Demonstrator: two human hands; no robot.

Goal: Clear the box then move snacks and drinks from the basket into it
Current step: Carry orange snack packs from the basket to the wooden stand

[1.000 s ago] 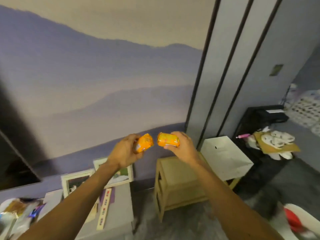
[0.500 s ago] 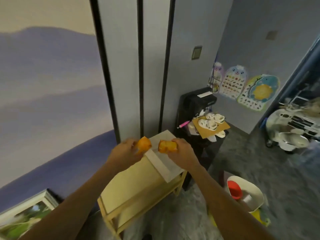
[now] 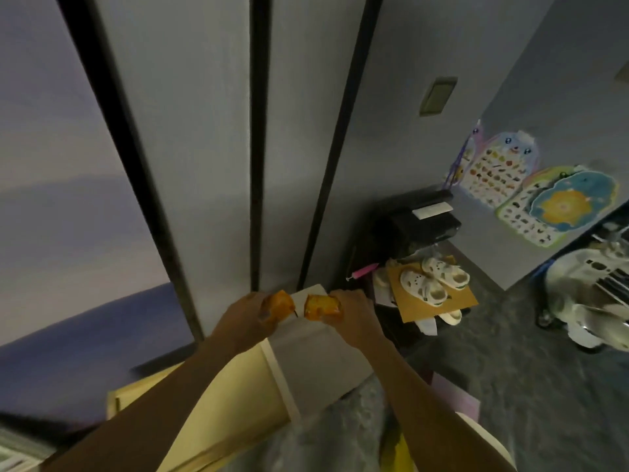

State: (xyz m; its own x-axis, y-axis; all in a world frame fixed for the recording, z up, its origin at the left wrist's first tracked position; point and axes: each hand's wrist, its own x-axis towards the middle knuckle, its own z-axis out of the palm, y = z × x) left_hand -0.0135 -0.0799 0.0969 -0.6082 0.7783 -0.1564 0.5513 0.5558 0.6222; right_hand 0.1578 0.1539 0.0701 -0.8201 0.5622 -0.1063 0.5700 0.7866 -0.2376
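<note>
left hand (image 3: 246, 318): wrapped round left orange can (image 3: 279, 305) | right hand (image 3: 352, 311): wrapped round right orange can (image 3: 321, 306) | cans: side by side, not touching, over white surface (image 3: 323, 352)

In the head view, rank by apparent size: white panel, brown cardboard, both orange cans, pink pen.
1. white panel
2. brown cardboard
3. left-hand orange can and right-hand orange can, which look alike
4. pink pen, smallest

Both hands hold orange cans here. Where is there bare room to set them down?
The white top under the left hand and right hand is bare, between the wall panels and the yellow stand, whose top is bare too. Carpet to the right is open. Crowded: the cardboard holds shoes.
</note>
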